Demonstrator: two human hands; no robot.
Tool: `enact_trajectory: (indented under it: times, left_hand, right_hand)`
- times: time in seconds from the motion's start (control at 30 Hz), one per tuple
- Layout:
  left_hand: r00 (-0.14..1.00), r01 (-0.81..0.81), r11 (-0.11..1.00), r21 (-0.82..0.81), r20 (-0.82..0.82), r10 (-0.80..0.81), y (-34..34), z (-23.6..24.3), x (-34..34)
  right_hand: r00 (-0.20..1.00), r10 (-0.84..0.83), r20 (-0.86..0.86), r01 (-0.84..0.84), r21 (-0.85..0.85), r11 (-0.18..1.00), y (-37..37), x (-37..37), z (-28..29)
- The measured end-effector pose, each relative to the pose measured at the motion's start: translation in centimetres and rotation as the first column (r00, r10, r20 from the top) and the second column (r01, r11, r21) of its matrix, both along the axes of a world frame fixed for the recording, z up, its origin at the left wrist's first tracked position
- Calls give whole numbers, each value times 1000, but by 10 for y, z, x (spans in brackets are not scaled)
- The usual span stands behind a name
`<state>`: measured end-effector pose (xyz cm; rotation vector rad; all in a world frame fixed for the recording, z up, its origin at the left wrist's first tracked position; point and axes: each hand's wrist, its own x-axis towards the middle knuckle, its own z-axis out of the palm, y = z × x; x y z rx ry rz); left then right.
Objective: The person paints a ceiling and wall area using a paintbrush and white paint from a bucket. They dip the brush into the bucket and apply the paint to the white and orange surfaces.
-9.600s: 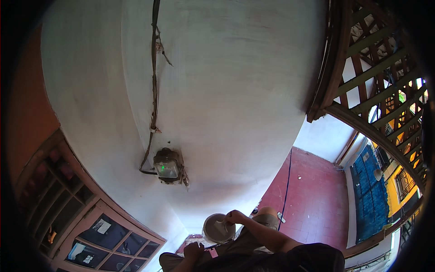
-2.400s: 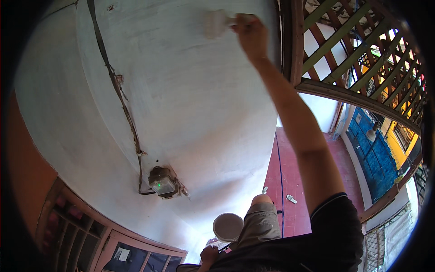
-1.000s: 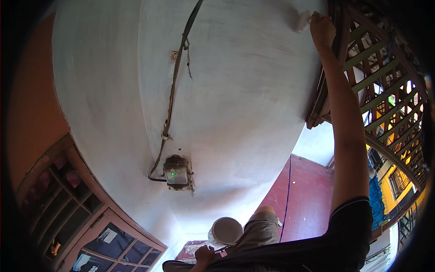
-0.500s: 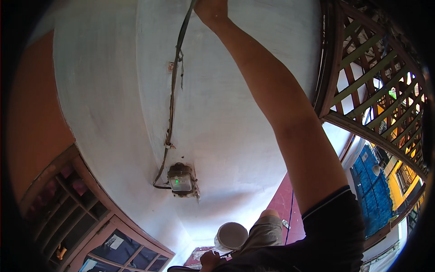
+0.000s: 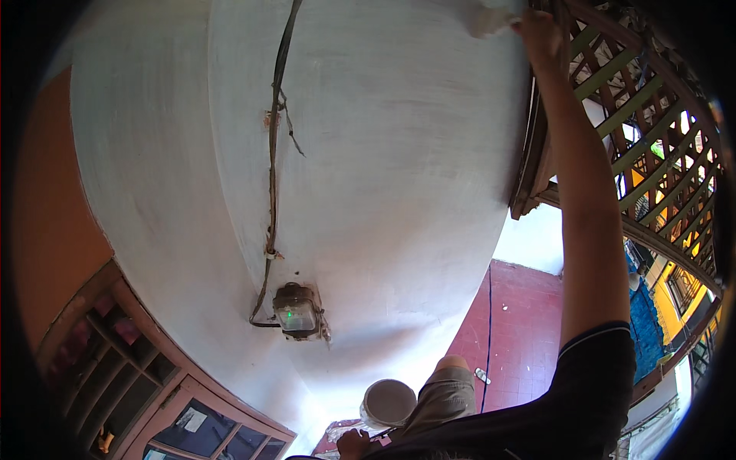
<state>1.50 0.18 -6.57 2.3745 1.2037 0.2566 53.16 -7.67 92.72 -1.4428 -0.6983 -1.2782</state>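
My right hand (image 5: 541, 37) reaches high to the wall's upper right, closed round a wide, pale paintbrush (image 5: 493, 21). Motion blurs the brush head, which is at the whitish painted wall (image 5: 399, 153). Low in the picture, my left hand (image 5: 353, 444) is closed beside a white bucket (image 5: 389, 404). A thin dark piece shows by its fingers, but I cannot make out what it is. The bucket's inside looks pale grey.
A dark cable (image 5: 274, 161) runs down the wall to an electricity meter (image 5: 297, 313) with a green light. Wooden lattice (image 5: 636, 115) borders the right. Wooden shelving (image 5: 126, 353) stands lower left; red floor tiles (image 5: 521, 322) lie below.
My right hand has swept to the right across the upper wall, and the paintbrush has come into view. The view has shifted slightly. My left hand stays by the bucket.
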Motion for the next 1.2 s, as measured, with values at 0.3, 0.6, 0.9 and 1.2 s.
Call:
enact_trajectory:
  times: [0.3,0.6,0.9,1.2]
  left_hand:
    - [994,113,993,-29,12,-113,4,7,24]
    - [994,72,994,-85,-74,-78,6,11,-2]
    - [997,32,998,-61,-65,-36,5,6,-7]
    - [995,58,994,-98,-72,-65,4,27,-5]
  right_hand:
    - [671,-607,425,702,-100,705,18,11,-4]
    - [796,395,459,-393,-103,914,232,-252,-115]
    - [912,142,384,-117,-88,989,142,-122,-131]
    - [852,-423,307,444,5,896,-12,-19,-148]
